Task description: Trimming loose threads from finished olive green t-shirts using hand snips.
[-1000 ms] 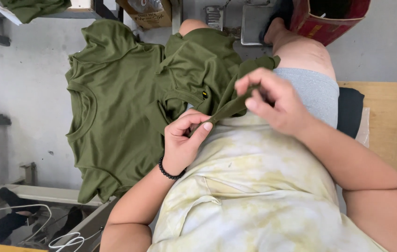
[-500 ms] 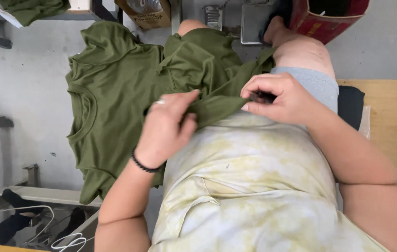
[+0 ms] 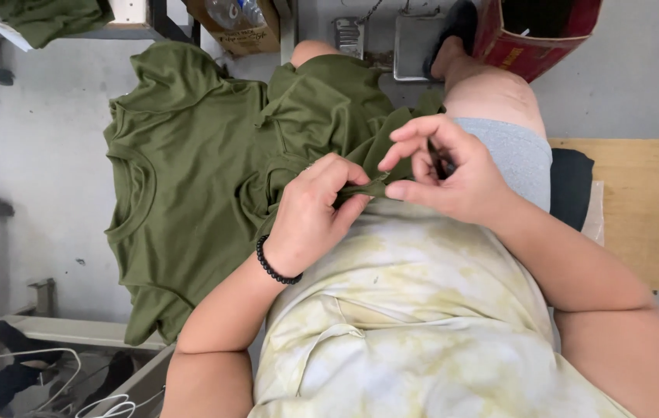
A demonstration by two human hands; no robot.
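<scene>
Your left hand (image 3: 310, 213) and right hand (image 3: 441, 174) both pinch one edge of the green shirt (image 3: 205, 186), which lies bunched on your lap and spills toward the floor. Keep the fabric taut between your fingertips, and hold both pinches close together for control.

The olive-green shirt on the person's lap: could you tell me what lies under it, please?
Under the olive-green shirt a bare knee shows at its top edge, and grey shorts beside it. The rest of that leg is covered.
</scene>
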